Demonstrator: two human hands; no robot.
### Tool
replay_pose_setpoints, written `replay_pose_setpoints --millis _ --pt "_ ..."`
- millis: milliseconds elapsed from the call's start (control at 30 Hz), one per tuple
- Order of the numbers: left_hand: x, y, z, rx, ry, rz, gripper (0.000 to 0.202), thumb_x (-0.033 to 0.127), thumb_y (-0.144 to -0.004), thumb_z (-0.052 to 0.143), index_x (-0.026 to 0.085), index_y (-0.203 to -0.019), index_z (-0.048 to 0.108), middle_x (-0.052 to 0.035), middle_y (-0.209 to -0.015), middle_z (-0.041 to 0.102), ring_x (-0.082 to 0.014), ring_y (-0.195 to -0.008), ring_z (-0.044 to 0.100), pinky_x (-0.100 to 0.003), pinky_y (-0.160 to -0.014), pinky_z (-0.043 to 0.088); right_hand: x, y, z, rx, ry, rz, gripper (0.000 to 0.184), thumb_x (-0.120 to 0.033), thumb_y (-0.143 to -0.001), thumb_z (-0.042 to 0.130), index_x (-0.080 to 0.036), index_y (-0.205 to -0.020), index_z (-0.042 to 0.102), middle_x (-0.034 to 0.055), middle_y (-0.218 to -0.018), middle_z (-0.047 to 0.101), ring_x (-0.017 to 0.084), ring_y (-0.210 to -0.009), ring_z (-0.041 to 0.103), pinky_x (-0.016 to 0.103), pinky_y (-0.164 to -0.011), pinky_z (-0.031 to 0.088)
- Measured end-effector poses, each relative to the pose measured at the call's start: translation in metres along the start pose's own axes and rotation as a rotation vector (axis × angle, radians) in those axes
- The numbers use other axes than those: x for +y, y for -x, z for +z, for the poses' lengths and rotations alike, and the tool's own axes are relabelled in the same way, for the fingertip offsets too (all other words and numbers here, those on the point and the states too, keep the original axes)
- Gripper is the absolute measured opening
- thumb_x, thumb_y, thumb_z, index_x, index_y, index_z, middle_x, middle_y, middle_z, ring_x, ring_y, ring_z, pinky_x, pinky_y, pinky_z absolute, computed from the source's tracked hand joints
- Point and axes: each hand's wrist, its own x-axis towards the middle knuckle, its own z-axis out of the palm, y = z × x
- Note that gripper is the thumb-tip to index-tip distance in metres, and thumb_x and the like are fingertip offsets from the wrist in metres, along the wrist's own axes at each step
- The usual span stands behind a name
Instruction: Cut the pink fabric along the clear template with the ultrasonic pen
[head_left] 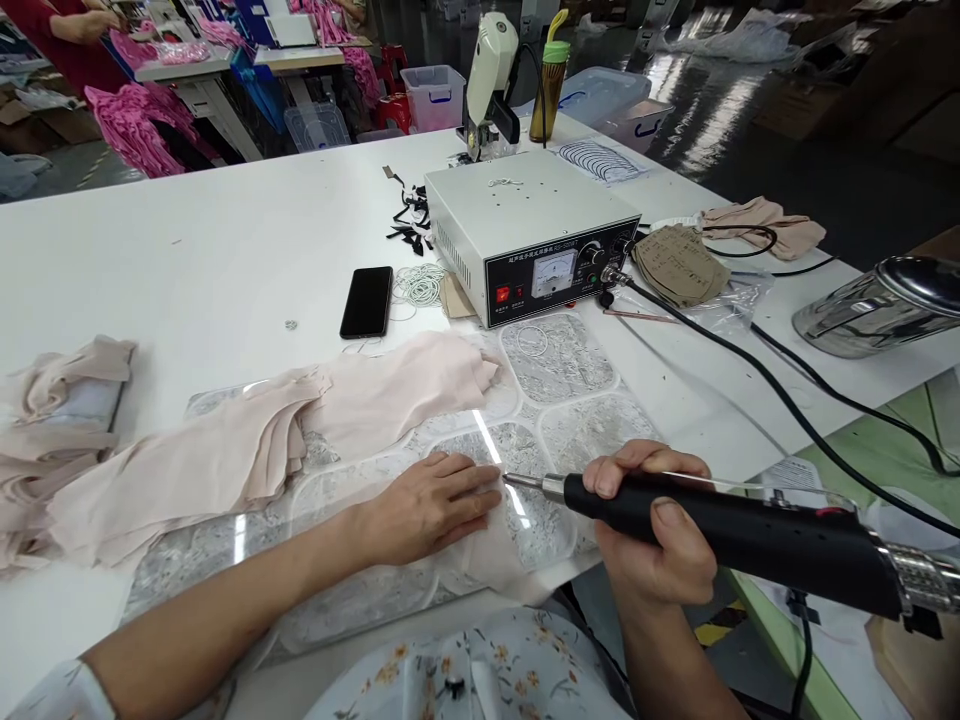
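Across the white tabletop lies a marbled mat in front of you, with the control box behind it. Your black handheld tool is over the mat's near right edge. Your right hand is wrapped firmly round its barrel; your left hand lies flat, fingers extended, grasping nothing, on a pale cloth piece. The metal tip sits right beside your left fingertips; whether it touches cloth or skin, you can't tell from here.

If the tool lurches or your grip slips, the tip could catch those fingers; a drag on its cable might cause that. Too little hold-down could let the thin cloth pucker. The tool points left, its long axis slanting from the lower right towards your left hand.
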Motion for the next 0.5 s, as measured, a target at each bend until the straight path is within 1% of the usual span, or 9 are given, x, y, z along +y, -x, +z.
replay_pose_setpoints --millis 300,400,500 --pt "0.0006 0.0002 -0.0011 0.003 0.025 -0.017 0.027 0.025 -0.101 0.046 0.011 -0.118 0.061 -0.0137 -0.118 0.065 -0.022 -0.099 0.061 -0.033 -0.082 0.052 0.0037 -0.0015 0.0004 0.032 -0.014 -0.028 0.013 -0.025 -0.073 0.06 -0.02 -0.085 0.06 0.0009 -0.082 0.057 0.011 -0.054 0.055 0.032 -0.053 0.049" --pt "0.0008 -0.0003 -0.001 -0.001 0.038 -0.027 0.03 0.025 -0.101 0.046 0.01 -0.122 0.059 -0.0141 -0.119 0.065 -0.0226 -0.101 0.06 -0.034 -0.084 0.052 0.0062 -0.0022 0.0019 0.035 -0.008 -0.036 0.014 -0.025 -0.073 0.059 -0.02 -0.086 0.06 0.0006 -0.083 0.056 0.01 -0.054 0.055 0.032 -0.054 0.049" --pt "0.0006 0.0 -0.0006 -0.011 0.057 -0.03 0.029 0.024 -0.1 0.048 0.009 -0.122 0.059 -0.014 -0.121 0.064 -0.0228 -0.102 0.06 -0.034 -0.085 0.052 0.0091 -0.0025 0.0022 0.032 0.001 -0.039 0.014 -0.024 -0.073 0.058 -0.02 -0.087 0.059 0.0003 -0.083 0.056 0.01 -0.055 0.056 0.033 -0.055 0.049"
